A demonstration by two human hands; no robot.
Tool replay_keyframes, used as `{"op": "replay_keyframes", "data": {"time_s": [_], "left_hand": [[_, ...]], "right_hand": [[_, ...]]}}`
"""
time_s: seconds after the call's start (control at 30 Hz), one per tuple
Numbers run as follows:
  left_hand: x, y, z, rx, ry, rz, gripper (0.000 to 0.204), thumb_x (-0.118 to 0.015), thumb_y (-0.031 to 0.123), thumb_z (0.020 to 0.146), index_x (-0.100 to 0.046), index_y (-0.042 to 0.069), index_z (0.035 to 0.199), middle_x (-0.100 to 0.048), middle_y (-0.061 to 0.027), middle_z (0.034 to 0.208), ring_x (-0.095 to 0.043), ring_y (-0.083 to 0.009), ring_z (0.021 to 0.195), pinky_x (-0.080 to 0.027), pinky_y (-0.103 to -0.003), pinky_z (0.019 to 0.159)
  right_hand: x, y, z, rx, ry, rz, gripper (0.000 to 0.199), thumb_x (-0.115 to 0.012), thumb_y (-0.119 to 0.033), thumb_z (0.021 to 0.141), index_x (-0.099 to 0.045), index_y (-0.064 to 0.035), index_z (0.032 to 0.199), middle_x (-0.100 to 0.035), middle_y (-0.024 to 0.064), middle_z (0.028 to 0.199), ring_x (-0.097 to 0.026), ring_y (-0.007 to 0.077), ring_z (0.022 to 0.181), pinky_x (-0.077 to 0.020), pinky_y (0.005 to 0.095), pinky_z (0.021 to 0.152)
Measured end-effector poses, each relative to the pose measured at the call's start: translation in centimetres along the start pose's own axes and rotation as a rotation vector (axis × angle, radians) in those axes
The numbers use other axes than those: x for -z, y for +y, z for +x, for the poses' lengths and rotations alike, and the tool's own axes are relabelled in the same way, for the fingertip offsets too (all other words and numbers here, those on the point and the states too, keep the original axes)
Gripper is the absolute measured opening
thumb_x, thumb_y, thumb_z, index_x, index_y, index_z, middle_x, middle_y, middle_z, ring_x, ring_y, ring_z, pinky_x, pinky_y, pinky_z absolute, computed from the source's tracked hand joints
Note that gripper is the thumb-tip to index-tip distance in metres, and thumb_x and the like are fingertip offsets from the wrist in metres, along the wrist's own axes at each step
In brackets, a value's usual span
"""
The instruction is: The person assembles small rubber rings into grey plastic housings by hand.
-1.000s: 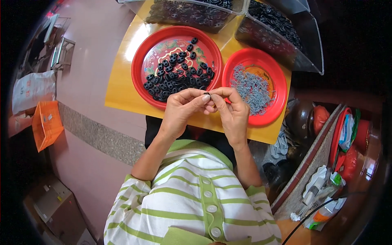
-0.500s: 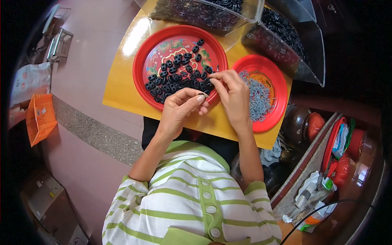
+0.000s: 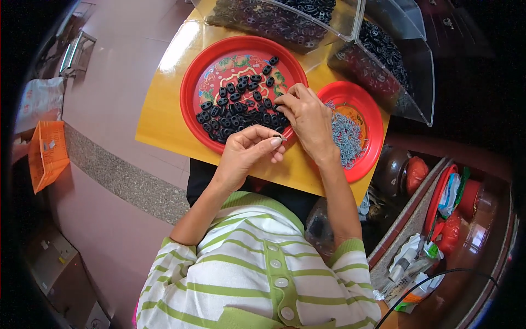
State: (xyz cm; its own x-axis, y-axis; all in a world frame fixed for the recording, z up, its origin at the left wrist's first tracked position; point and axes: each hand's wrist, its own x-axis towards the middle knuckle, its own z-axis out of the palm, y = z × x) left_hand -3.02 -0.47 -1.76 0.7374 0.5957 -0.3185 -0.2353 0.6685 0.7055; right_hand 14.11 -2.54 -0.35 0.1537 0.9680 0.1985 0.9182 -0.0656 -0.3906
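Observation:
My left hand (image 3: 246,151) is closed near the front rim of a large red tray (image 3: 189,71). Between its thumb and forefinger is a small black two-hole piece (image 3: 278,137), with a thin pale tip showing beside the thumb. My right hand (image 3: 307,118) reaches over the tray's right rim. Its thumb and fingertips pinch another black two-hole piece, mostly covered by the fingers. Many similar black pieces (image 3: 235,107) lie loose on the tray's patterned bottom. Just right of that hand, a smaller red dish (image 3: 374,118) holds a heap of thin grey screw-like pieces (image 3: 346,140).
Two clear plastic bins stand at the back of the yellow table (image 3: 159,118): one bin (image 3: 274,27) behind the tray, another bin (image 3: 383,71) at the right, both with dark small parts. An orange basket (image 3: 48,156) sits far left. Jars and bags crowd a ledge (image 3: 408,211) at lower right.
My right hand has shifted slightly left and up over the black pieces. My left hand has moved a little right and down, its black piece now showing more. The whole view has shifted slightly.

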Motion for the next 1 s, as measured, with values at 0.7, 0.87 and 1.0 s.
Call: {"op": "replay_keyframes", "data": {"time_s": [0.7,0.87,1.0], "left_hand": [[-2.2,0.6,-0.5,-0.134,0.062,0.066,0.012,-0.062,0.011,0.088,-0.062,0.0,0.094,-0.065,-0.0064,0.08,-0.061,-0.0099,0.067,-0.047,-0.021,0.062],[-2.7,0.5,-0.9,-0.159,0.049,0.079,0.013,-0.062,0.012,0.088,-0.062,0.001,0.094,-0.065,-0.006,0.08,-0.061,-0.0098,0.068,-0.048,-0.022,0.063],[-2.8,0.5,-1.2,-0.136,0.08,0.104,0.014,-0.063,0.013,0.088,-0.062,0.001,0.095,-0.065,-0.0051,0.08,-0.061,-0.009,0.069,-0.049,-0.021,0.063]], "right_hand": [[3.3,-2.5,-6.7,-0.519,0.175,1.482,0.017,-0.063,-0.006,0.086,-0.059,0.0026,0.099,-0.066,0.0095,0.086,-0.066,0.0136,0.074,-0.0543,0.0222,0.062],[3.5,-3.2,-7.3,-0.501,0.204,1.492,0.016,-0.063,-0.004,0.086,-0.06,0.0024,0.1,-0.066,0.0094,0.087,-0.065,0.0125,0.075,-0.0535,0.0211,0.061],[3.2,-3.2,-7.5,-0.474,0.233,1.465,0.016,-0.063,-0.005,0.086,-0.059,0.0025,0.1,-0.066,0.0088,0.086,-0.065,0.0125,0.074,-0.0539,0.0216,0.062]]}}
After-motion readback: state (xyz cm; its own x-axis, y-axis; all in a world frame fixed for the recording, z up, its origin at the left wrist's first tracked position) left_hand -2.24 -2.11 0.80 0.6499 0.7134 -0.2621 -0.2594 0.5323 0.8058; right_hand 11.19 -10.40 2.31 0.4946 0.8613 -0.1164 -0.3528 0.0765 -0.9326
